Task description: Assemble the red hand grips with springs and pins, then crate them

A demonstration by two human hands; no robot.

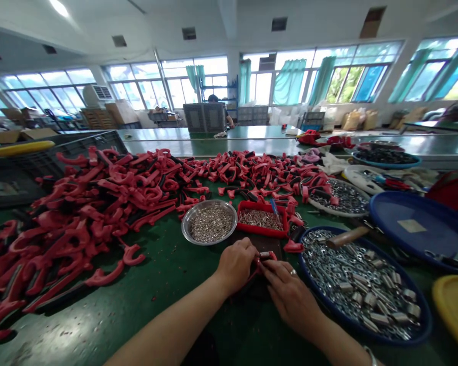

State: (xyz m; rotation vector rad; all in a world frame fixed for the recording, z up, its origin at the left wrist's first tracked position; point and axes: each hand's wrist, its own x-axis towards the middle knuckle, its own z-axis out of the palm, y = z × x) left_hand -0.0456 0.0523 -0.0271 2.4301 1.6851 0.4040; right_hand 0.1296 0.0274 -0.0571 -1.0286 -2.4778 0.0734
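My left hand (234, 264) is closed around a red spring clamp (274, 256) just in front of the red tray. A metal coil spring (265, 254) shows at the top of the clamp, between my hands. My right hand (290, 292), with a ring on one finger, presses its fingers together on the clamp's near side. Most of the clamp is hidden by my fingers. Beneath it lies a dark block or plate (257, 243). Small rivets fill the red tray (286, 223), and tiny metal parts fill the steel bowl (183, 229) to its left.
A big heap of red and black clamp halves (137, 188) spreads over the left and back. On the right, a blue basin (423, 325) holds springs and metal pieces, with a wooden-handled hammer (347, 238) on it. A grey crate (7, 178) stands left. One person sits behind crates (204, 118).
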